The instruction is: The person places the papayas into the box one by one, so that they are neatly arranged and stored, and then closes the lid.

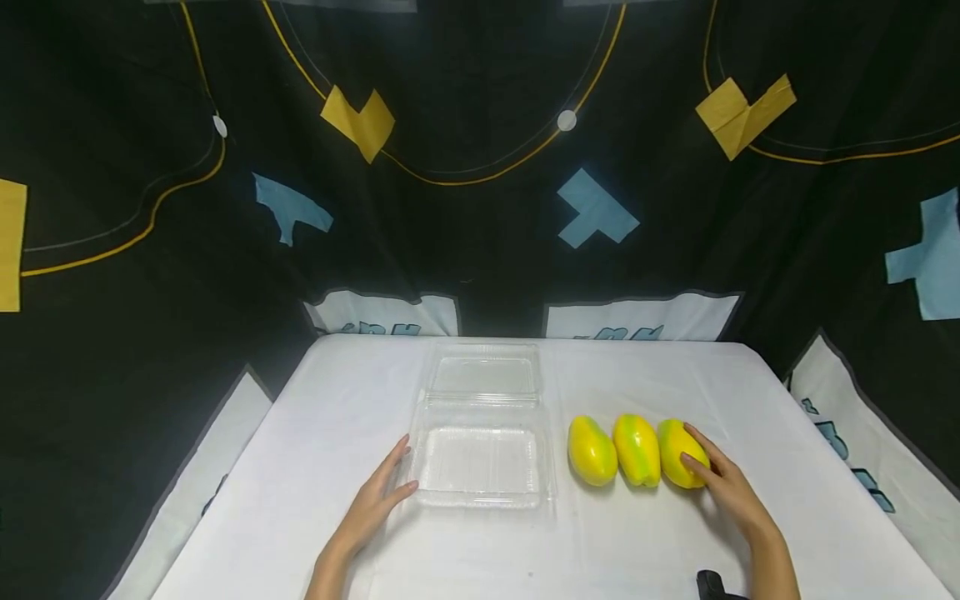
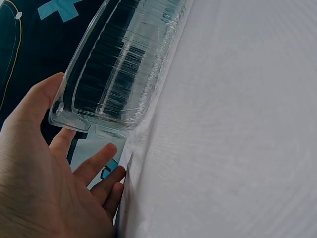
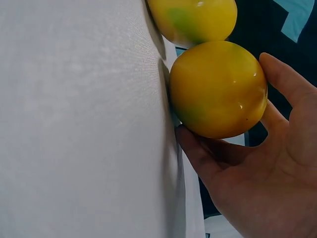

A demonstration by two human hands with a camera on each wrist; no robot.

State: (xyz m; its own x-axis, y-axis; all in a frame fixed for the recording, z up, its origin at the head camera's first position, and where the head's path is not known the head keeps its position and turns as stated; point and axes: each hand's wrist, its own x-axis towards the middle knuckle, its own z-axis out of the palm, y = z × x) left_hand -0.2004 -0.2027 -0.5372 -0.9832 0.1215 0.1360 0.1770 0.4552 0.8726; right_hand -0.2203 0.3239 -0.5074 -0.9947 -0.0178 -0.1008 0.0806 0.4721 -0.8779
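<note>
Left grip (image 1: 369,500) loosely spread, thumb apart; right grip (image 1: 723,479) curved, thumb opposing fingers; both forearms (image 1: 774,560) angled inward.

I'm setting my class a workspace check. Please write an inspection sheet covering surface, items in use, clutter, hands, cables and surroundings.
Surface: white cloth, faint creases.
Items in use: clear container, lid open behind; three yellow-green fruits in a row to its right.
Clutter: black object at near edge, cut off, unidentified.
Hands: left hand at container's left edge; right hand holds the rightmost fruit.
Cables: nothing seen.
Surroundings: black backdrop with yellow and blue shapes.
</note>
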